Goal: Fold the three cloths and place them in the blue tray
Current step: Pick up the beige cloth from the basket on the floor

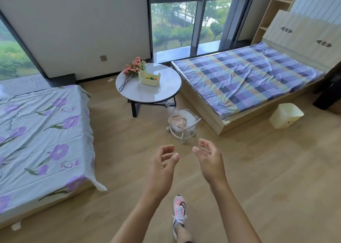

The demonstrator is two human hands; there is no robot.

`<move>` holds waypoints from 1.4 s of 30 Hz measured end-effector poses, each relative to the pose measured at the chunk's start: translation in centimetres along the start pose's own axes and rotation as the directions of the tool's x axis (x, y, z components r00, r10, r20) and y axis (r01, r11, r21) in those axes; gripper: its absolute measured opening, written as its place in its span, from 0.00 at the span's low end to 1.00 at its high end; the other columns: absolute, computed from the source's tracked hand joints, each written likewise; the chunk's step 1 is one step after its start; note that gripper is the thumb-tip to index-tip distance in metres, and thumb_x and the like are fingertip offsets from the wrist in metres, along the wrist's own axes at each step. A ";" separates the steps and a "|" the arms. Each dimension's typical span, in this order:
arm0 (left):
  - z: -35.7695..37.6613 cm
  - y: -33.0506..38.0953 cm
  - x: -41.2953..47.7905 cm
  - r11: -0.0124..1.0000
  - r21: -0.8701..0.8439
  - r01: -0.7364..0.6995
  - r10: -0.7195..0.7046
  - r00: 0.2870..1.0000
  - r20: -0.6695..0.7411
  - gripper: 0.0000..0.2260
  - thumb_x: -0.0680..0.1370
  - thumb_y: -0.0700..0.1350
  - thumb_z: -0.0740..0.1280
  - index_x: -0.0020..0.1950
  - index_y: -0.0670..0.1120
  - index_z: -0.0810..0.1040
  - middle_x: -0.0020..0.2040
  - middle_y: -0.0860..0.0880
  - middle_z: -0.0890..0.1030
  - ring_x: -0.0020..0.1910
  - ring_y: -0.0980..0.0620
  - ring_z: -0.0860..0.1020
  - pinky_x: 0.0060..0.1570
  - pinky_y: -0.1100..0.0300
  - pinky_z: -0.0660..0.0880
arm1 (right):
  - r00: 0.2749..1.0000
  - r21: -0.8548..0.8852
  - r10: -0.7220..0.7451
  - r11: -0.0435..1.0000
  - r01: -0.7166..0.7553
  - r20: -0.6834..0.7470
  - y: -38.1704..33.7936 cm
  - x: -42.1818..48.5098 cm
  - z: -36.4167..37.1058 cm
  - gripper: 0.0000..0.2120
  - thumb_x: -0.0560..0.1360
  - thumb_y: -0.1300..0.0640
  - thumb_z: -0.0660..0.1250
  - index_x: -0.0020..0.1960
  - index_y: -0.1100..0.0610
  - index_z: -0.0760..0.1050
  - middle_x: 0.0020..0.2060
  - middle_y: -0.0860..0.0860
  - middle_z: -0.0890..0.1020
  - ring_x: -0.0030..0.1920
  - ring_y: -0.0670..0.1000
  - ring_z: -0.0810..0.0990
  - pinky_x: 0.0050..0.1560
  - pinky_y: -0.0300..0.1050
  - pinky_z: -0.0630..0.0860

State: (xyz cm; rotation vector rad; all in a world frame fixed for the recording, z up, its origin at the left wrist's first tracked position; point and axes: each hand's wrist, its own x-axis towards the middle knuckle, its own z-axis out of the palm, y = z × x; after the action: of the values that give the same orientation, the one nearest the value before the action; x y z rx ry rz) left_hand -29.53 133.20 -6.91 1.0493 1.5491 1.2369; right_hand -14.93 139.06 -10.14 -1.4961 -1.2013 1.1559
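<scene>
A pinkish cloth point(178, 121) lies crumpled on a small clear wheeled stool point(191, 122) on the wooden floor, between the round counter point(162, 93) and the checked bed point(249, 78) at right. Nearer, both hands hang above the floor: the left hand point(163, 161) and right hand point(210, 158) are loosely spread, fingers curled, holding nothing. A floral bed point(42, 137) sits left.
</scene>
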 end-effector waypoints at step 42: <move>17.0 -23.8 74.3 0.868 0.226 0.442 -0.459 0.888 0.026 0.08 0.78 0.44 0.67 0.55 0.44 0.80 0.51 0.51 0.83 0.46 0.65 0.78 0.43 0.79 0.71 | 0.880 -0.579 0.451 0.761 -0.292 0.150 26.3 71.7 18.4 0.14 0.73 0.56 0.70 0.58 0.57 0.78 0.57 0.56 0.79 0.58 0.56 0.80 0.63 0.51 0.74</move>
State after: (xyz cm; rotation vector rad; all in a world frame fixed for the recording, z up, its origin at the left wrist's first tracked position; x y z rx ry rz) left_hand -35.26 204.85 -41.60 0.7883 1.7677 0.7082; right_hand -21.00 207.00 -49.06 -2.1361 -1.5610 1.4027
